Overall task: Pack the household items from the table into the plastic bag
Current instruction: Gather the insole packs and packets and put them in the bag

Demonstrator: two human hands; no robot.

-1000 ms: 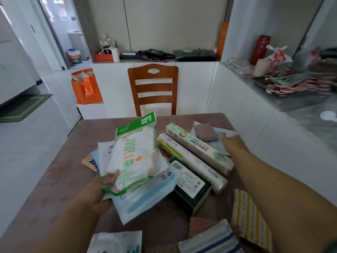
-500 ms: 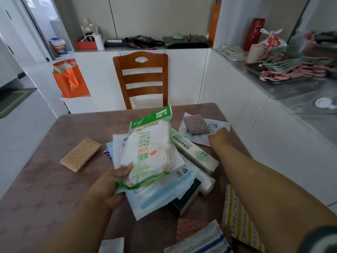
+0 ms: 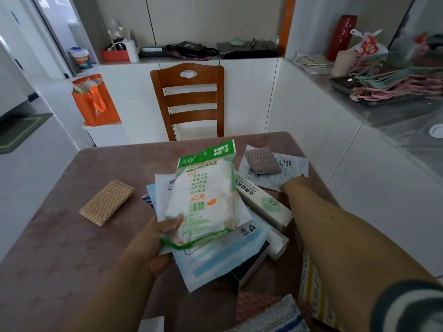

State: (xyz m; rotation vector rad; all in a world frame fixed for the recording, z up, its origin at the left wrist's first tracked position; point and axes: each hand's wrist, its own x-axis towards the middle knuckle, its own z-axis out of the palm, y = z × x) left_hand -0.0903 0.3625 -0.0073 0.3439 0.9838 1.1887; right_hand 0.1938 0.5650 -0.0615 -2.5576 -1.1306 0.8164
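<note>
Mauve table [image 3: 60,248] | wooden chair [image 3: 189,99] behind | left hand [image 3: 148,245] fingers clamp packets [image 3: 203,202] | right hand [image 3: 294,185] fingers unclear

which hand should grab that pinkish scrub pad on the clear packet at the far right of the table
Right. The right hand already rests at that packet's edge, just short of the pad, while the left hand is full with a stack of packets.

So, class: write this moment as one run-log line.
left hand: holds stack topped by green glove pack | right hand: on white pouch under brown pad | tan sponge: alone on table
</note>
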